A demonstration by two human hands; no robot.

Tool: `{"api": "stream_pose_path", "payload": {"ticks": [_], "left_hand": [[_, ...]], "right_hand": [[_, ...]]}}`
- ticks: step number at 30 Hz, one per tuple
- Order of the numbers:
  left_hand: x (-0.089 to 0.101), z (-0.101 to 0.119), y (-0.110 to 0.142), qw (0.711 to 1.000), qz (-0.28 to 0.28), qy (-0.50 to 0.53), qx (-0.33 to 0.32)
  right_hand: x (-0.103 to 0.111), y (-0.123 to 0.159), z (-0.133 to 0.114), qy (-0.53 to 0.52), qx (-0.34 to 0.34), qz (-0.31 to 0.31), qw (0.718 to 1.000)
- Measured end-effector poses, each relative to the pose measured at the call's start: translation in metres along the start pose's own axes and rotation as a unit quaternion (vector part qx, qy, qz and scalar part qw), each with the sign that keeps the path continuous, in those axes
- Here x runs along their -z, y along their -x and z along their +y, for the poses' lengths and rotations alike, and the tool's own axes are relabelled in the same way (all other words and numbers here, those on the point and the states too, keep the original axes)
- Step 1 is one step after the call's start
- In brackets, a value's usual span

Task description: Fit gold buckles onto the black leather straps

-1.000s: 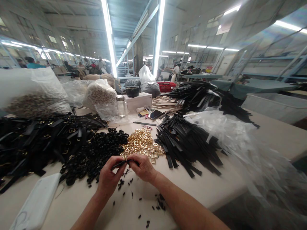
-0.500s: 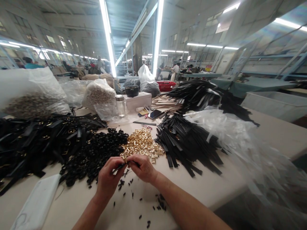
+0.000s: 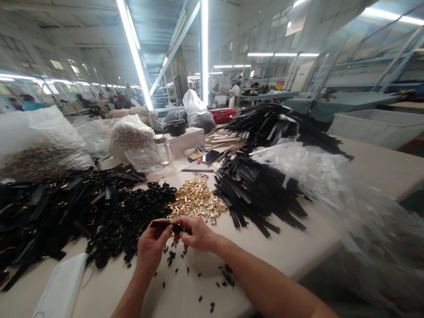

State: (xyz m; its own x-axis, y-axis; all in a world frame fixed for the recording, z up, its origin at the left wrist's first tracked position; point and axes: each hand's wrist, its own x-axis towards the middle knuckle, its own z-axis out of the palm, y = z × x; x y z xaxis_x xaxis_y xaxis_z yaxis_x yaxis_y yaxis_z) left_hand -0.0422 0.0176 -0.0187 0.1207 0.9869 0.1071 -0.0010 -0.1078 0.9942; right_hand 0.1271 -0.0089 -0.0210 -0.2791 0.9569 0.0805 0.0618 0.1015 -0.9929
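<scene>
Between both hands, above the table's near middle, a short black strap (image 3: 160,225) is held roughly level. My left hand (image 3: 151,243) pinches its left part between thumb and fingers. My right hand (image 3: 196,234) is closed around its right part, where fingers hide much of it; a small glint of gold shows between the hands. Just beyond them lies a heap of gold buckles (image 3: 195,194). To its left is a pile of small black loops (image 3: 132,216), and to its right a fan of flat black straps (image 3: 255,185).
Straps with buckles fitted (image 3: 66,198) are heaped at far left, near a white flat box (image 3: 61,287). Behind stand a glass jar (image 3: 161,150), a phone (image 3: 212,156) and filled plastic bags (image 3: 130,139). Clear plastic sheeting (image 3: 318,176) drapes the right edge. Small black bits (image 3: 227,278) lie scattered in front.
The strap has turned so its flat black face shows more in my left hand. Both hands stay close together. The whole view has tilted and shifted slightly.
</scene>
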Motion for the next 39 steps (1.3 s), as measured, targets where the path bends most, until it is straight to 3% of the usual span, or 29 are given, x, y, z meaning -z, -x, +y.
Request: {"api": "stream_pose_path", "payload": {"ticks": [6,12,16,23,31,39], "left_hand": [[-0.002,0.003,0.001,1.000,0.016,0.003,0.019],[0.000,0.008,0.001,0.999,0.013,-0.015,0.031],[0.004,0.004,-0.001,0.999,0.021,-0.020,0.029],[0.011,-0.004,-0.006,0.991,0.052,0.095,0.079],[0.004,0.013,-0.005,0.985,0.061,0.125,0.104],[0.007,0.012,-0.006,0.981,0.061,0.126,0.134]], "right_hand": [[0.000,-0.003,-0.002,0.025,0.000,0.037,0.999],[-0.004,-0.006,0.002,0.009,-0.005,0.032,0.999],[-0.006,-0.007,-0.002,-0.029,-0.047,0.024,0.998],[-0.006,-0.008,-0.007,-0.069,-0.084,0.028,0.994],[-0.004,-0.009,-0.015,-0.217,-0.145,0.016,0.965],[0.001,-0.010,-0.013,-0.261,-0.182,-0.007,0.948]]}}
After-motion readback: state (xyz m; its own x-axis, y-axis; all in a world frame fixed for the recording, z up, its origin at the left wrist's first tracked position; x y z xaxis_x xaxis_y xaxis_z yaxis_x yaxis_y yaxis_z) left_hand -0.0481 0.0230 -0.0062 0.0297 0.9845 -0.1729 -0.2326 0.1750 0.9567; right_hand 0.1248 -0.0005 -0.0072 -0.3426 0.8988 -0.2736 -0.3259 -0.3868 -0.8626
